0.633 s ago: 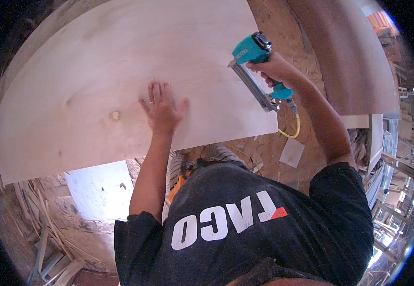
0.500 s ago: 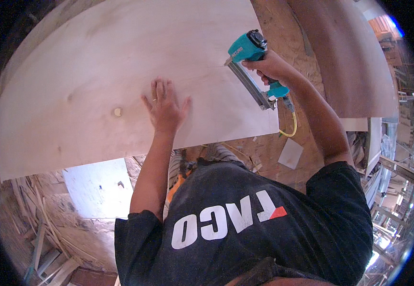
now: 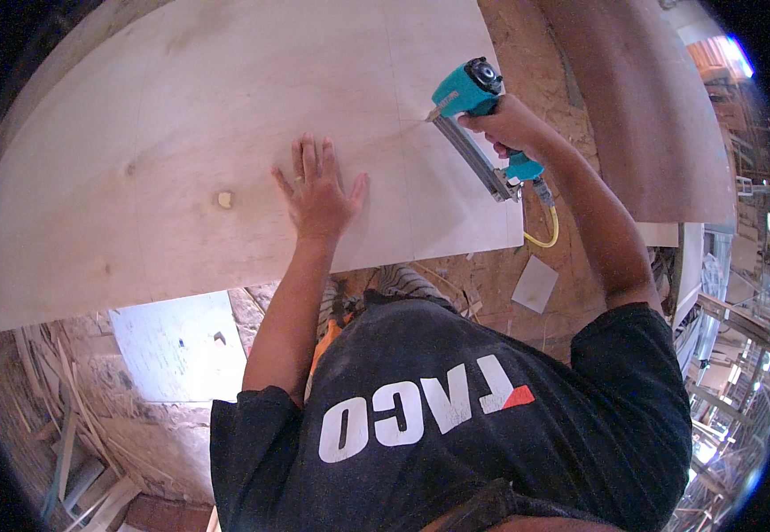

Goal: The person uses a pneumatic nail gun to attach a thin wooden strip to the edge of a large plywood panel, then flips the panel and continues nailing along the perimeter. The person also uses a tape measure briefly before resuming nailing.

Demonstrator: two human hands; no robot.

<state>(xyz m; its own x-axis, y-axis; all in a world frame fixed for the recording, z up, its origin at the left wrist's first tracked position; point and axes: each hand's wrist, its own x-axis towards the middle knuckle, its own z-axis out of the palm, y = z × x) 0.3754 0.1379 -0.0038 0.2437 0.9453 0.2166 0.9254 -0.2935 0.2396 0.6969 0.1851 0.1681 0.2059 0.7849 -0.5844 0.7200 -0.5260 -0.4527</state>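
Note:
A large pale plywood sheet (image 3: 225,115) with faint lines and a few knots lies spread before me. My left hand (image 3: 321,197) rests flat on it, fingers spread and holding nothing; a ring shows on one finger. My right hand (image 3: 511,127) is wrapped round the handle of a teal and black air nailer (image 3: 469,93). The nailer's nose meets or nearly meets the sheet near its right side, and its long grey magazine slants back toward me. A yellow air hose (image 3: 551,232) curves from the handle's lower end.
A brown curved panel (image 3: 660,115) stands to the right. Small pale offcuts, including a square piece (image 3: 535,284), lie on the floor. A white board (image 3: 176,346) and wood strips (image 3: 74,390) are at the lower left. Racks and lumber fill the far right.
My left hand has shifted slightly right and away from me on the sheet. The nailer, still in my right hand, has moved slightly right.

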